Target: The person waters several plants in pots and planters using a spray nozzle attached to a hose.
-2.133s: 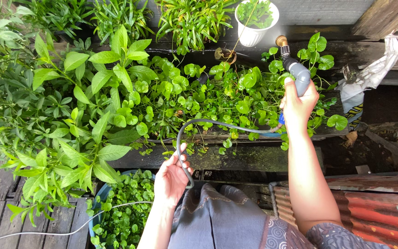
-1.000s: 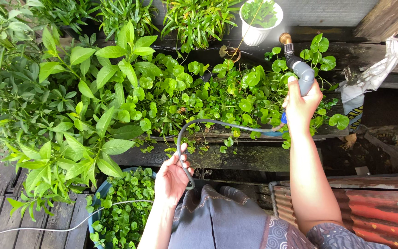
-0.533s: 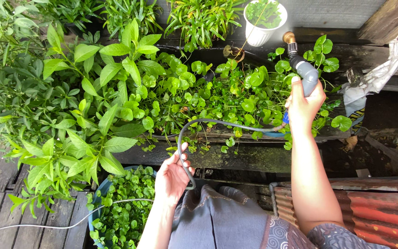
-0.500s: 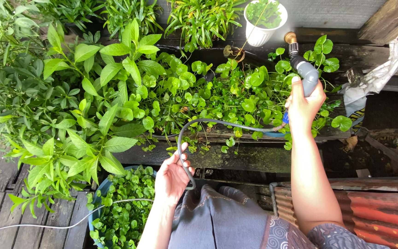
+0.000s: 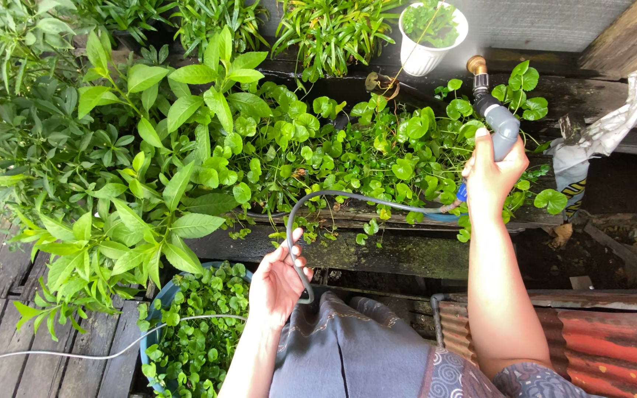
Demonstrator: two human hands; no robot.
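The right hand [image 5: 489, 177] is raised over a bed of round-leaved green plants [image 5: 377, 147] and is clamped around the grey spray nozzle [image 5: 501, 129], thumb lying up along its body; the nozzle's brass tip [image 5: 477, 66] points away toward a white pot [image 5: 425, 51] holding a small plant. From under that hand a thin grey hose [image 5: 348, 197] curves left across the plants, bends downward and runs into the left hand [image 5: 278, 280], whose fingers are curled loosely around it, palm toward the camera, just above grey cloth [image 5: 348, 354]. Beside the left hand stands a blue tub [image 5: 158, 302] full of small round-leaved plants, and tall broad-leaved shrubs [image 5: 149, 184] fill the left side. A rusty corrugated sheet [image 5: 613, 339] lies at lower right, near the right forearm.
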